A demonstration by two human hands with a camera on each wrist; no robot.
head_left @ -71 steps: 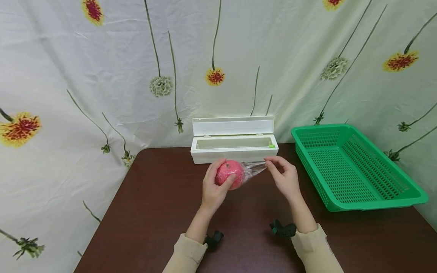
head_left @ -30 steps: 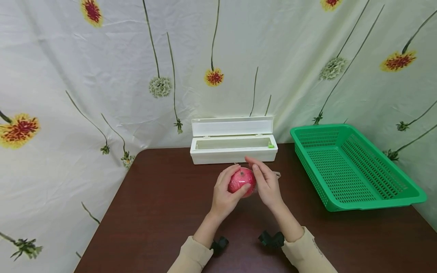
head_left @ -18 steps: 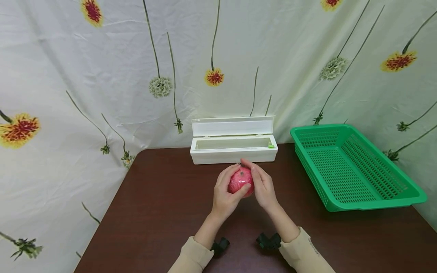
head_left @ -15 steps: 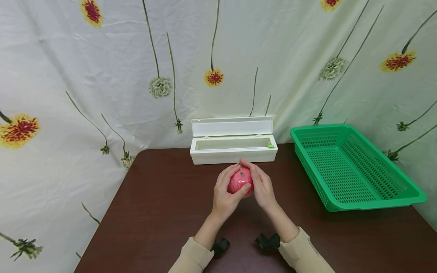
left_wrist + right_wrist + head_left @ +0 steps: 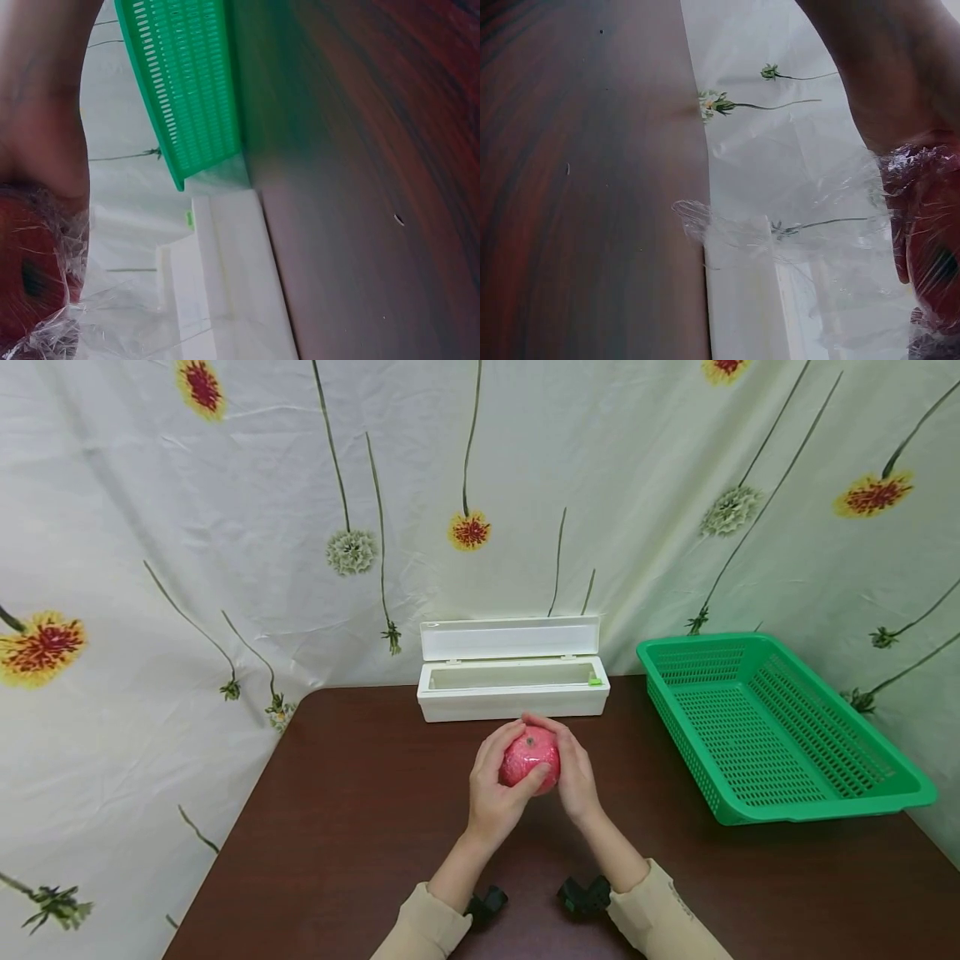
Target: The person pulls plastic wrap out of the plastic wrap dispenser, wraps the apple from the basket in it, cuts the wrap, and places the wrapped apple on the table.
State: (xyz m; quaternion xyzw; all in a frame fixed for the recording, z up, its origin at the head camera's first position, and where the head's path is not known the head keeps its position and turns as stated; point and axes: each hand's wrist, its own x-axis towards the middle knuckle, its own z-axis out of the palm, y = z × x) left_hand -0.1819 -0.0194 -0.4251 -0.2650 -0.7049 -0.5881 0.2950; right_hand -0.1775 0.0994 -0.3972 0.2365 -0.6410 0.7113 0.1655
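A round pinkish-red fruit (image 5: 531, 758) wrapped in cling film is held up over the table in front of the white box. My left hand (image 5: 495, 793) grips it from the left, thumb across its near side and fingers over its far side. Against its right side lies my right hand (image 5: 576, 777), palm pressed on it, with fairly straight fingers reaching over the back. The two hands' fingertips meet at the top. Crumpled film (image 5: 56, 330) clings to the fruit in the left wrist view. A loose, clear film end (image 5: 690, 216) hangs off it in the right wrist view.
A long white box (image 5: 513, 703) stands at the table's back edge with its lid raised and a green piece (image 5: 596, 680) at its right. To its right is a green plastic basket (image 5: 926, 793) with perforated walls. A flowered curtain (image 5: 262, 510) hangs behind the table (image 5: 360, 827).
My right hand was pulling the film tail out to the right; it has since come in and folded against the fruit. My left hand has shifted slightly right and nearer, still holding the fruit.
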